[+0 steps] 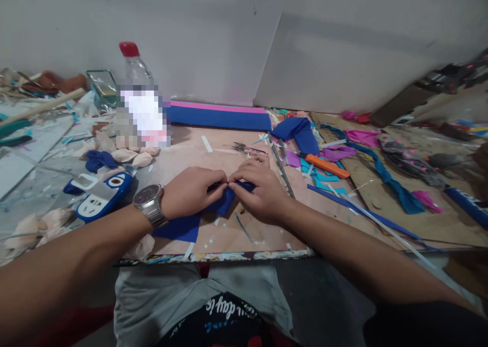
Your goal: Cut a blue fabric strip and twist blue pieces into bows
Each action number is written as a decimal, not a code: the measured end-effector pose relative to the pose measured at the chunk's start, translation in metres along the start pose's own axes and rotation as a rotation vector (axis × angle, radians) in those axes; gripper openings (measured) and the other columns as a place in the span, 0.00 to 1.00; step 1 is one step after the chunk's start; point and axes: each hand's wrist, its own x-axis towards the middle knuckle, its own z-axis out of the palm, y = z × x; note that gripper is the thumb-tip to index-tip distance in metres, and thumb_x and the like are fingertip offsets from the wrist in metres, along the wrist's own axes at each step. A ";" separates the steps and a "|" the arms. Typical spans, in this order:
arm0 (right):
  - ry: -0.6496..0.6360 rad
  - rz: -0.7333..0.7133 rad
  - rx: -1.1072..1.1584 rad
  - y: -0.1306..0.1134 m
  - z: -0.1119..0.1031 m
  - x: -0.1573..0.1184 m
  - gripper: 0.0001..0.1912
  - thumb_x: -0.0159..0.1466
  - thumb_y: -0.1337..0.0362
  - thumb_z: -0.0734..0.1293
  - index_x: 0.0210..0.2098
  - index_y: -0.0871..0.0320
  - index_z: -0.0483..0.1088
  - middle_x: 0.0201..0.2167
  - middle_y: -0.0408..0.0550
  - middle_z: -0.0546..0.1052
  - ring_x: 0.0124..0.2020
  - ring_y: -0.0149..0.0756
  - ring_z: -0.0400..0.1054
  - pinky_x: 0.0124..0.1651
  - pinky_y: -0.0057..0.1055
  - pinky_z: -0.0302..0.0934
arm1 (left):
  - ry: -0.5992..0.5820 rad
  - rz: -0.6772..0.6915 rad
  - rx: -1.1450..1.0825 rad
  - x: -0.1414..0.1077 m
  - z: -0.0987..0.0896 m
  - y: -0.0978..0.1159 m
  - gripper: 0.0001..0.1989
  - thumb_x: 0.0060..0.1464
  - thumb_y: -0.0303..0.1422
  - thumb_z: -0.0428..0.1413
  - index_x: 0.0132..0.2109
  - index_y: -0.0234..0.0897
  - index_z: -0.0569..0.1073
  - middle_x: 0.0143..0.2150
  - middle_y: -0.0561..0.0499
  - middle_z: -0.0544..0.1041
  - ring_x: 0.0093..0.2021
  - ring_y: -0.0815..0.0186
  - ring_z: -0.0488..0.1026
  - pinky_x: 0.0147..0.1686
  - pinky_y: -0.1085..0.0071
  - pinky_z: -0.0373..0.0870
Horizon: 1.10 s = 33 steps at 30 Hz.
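Both my hands meet over the middle of the work board, pinching one blue piece of fabric (223, 204) between thumbs and fingers. My left hand (196, 192), below a metal wristwatch, is closed on its left side. Closed on the right side of the same piece is my right hand (263, 186); the fingers cover much of the fabric. Under my left wrist lies another flat blue piece (179, 228). Just beyond my right fingers rest small pointed scissors or tweezers (247, 148), too small to tell which.
A long blue and pink strip (219, 117) lies along the wall. An orange cutter (327, 166) sits among fabric scraps on the right. On the left are a blue-and-white power socket (102, 197), pale petal-like pieces (143, 158) and a red-capped bottle (131, 62).
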 end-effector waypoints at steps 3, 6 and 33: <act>-0.027 -0.004 0.004 -0.001 0.000 0.000 0.04 0.67 0.66 0.67 0.36 0.54 0.74 0.34 0.45 0.81 0.43 0.43 0.72 0.55 0.47 0.53 | 0.009 0.043 0.024 0.000 0.001 0.000 0.12 0.67 0.36 0.51 0.39 0.37 0.76 0.33 0.50 0.81 0.32 0.65 0.75 0.33 0.70 0.61; -0.038 0.000 0.005 0.000 0.000 0.000 0.04 0.68 0.66 0.67 0.37 0.54 0.74 0.35 0.46 0.80 0.44 0.43 0.71 0.54 0.46 0.53 | 0.013 0.045 0.034 0.000 0.002 -0.002 0.12 0.68 0.36 0.51 0.39 0.37 0.76 0.33 0.50 0.81 0.32 0.65 0.75 0.32 0.70 0.60; 0.004 -0.024 0.035 0.006 0.000 0.000 0.03 0.65 0.67 0.67 0.34 0.55 0.72 0.32 0.45 0.78 0.39 0.41 0.71 0.51 0.44 0.56 | -0.094 -0.069 -0.177 0.000 -0.004 0.000 0.14 0.69 0.38 0.52 0.37 0.36 0.76 0.29 0.52 0.77 0.28 0.68 0.69 0.32 0.70 0.57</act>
